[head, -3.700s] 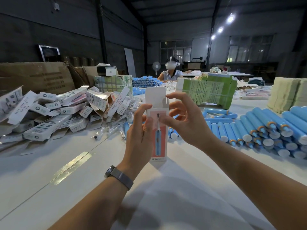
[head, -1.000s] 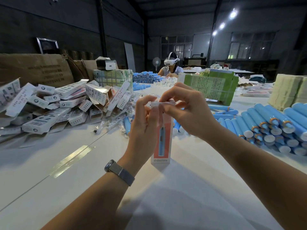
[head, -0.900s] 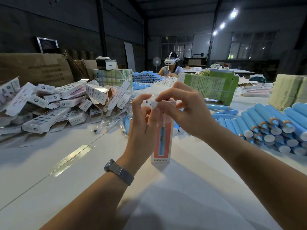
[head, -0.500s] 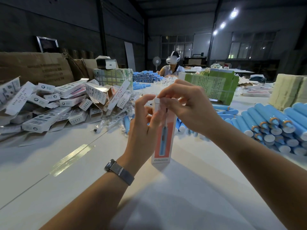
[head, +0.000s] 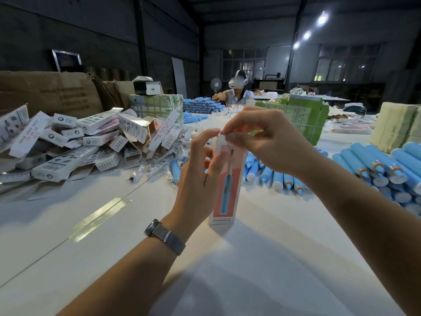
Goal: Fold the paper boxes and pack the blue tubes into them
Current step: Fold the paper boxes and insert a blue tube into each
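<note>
My left hand [head: 200,176] grips the tall white-and-coral paper box [head: 224,190], which stands upright mid-surface on the white surface [head: 262,270], my palm hiding its left side. My right hand [head: 266,142] pinches the top flap, covering it; I can't tell whether it's tucked. Blue plastic tubes [head: 373,169] lie toward the right edge, partly cut off.

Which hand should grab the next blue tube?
Probably the right hand: the row of blue plastic tubes lies on its side of the white table, while the left hand steadies the upright pink-and-white paper box.
</note>
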